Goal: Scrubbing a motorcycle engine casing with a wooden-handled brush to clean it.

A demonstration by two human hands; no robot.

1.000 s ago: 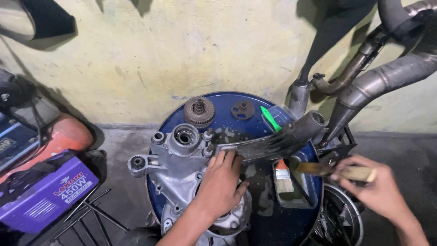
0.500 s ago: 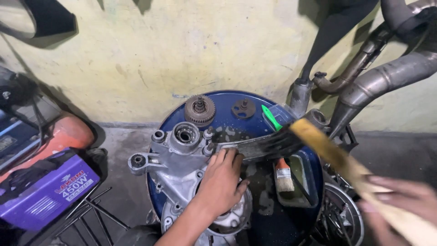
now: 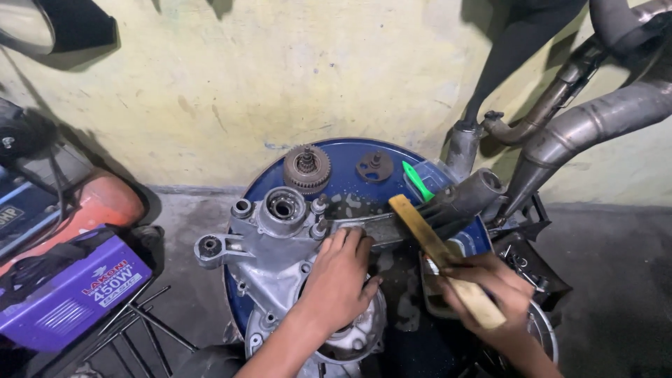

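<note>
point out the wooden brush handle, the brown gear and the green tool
wooden brush handle (image 3: 448,262), head view, mid shaft
brown gear (image 3: 306,169), head view, toothed top face
green tool (image 3: 418,181), head view, middle of its blade

A blue drum (image 3: 350,187) stands against a yellow wall (image 3: 280,77). On its top, toward the wall, lie a toothed gear (image 3: 306,169) and a small dark disc (image 3: 373,166). Left of the drum sits a purple box (image 3: 66,297); right of it rise grey exhaust pipes (image 3: 595,122).
</note>
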